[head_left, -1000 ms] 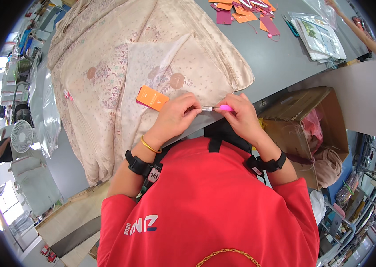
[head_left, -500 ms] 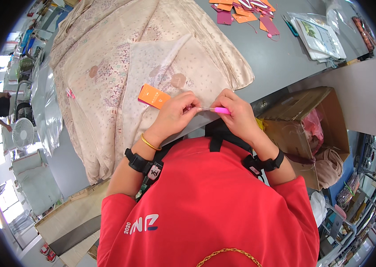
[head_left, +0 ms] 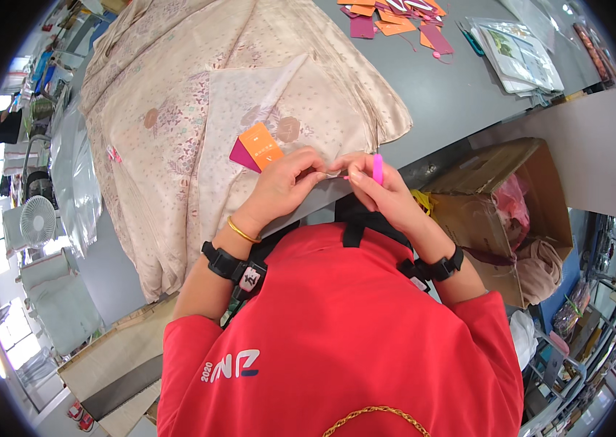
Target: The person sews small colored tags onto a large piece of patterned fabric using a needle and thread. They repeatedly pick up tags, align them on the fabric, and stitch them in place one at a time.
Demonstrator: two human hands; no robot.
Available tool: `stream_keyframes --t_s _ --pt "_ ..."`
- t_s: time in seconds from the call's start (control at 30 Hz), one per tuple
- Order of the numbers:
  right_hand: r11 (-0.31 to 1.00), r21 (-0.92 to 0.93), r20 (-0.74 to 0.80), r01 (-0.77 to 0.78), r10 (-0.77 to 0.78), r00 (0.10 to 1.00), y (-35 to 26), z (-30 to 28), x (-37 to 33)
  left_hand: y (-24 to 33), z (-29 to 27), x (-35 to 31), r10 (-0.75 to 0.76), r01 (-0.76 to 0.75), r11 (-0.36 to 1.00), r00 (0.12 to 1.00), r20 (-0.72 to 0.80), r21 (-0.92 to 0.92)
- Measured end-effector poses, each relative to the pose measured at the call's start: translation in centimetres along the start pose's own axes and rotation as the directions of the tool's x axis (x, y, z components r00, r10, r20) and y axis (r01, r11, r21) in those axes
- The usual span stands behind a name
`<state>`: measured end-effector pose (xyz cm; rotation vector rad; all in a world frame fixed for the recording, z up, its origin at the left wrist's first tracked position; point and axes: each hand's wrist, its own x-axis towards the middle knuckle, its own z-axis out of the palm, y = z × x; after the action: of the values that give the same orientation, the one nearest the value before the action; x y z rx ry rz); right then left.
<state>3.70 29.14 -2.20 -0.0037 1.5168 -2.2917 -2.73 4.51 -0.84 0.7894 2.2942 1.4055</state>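
A folded beige floral cloth, thin like a scarf, covers much of the table before me. My left hand is closed in a pinch at its near edge, gripping what looks like a cloth corner. Beside its knuckles lie an orange hang tag and a maroon hang tag, overlapping on the cloth. My right hand is closed around a slim tool with a pink handle, held upright between the fingers. A bit of maroon cord shows between my fingertips, which almost meet. The tool's tip is hidden.
More orange and maroon tags are heaped at the table's far side. Right of them lie clear plastic packets and small teal-handled snips. An open cardboard box with fabric and pink plastic stands at right. A fan is far left.
My right hand has turned the pink-handled tool from lying level to upright, its shaft away from my left fingers. The orange tag has swung round, showing more of the maroon tag.
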Motion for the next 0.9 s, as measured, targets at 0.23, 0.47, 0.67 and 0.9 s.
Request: stream_keyframes --t_s 0.23,0.47,0.67,0.9 --pt "0.959 -0.267 0.011 0.099 -0.099 0.995 0.7 0.0 2.5 1.3 -1.7 -2.6 -0.137 0.139 0.99 0.989 -0.056 0.033" --pt "0.847 -0.531 -0.056 -0.02 -0.012 0.998 -1.0 1.3 1.6 1.3 -2.9 -4.5 -0.217 0.216 0.976 0.975 0.042 0.026" --pt "0.719 -0.692 -0.094 -0.056 -0.013 0.996 -2.6 2.0 1.0 1.0 -2.9 -4.5 -0.156 0.155 0.988 0.986 0.066 0.028" --pt "0.876 -0.483 -0.052 0.014 -0.044 0.998 -2.4 2.8 2.3 0.8 -2.6 -3.1 -0.256 0.287 0.917 0.956 0.144 -0.277"
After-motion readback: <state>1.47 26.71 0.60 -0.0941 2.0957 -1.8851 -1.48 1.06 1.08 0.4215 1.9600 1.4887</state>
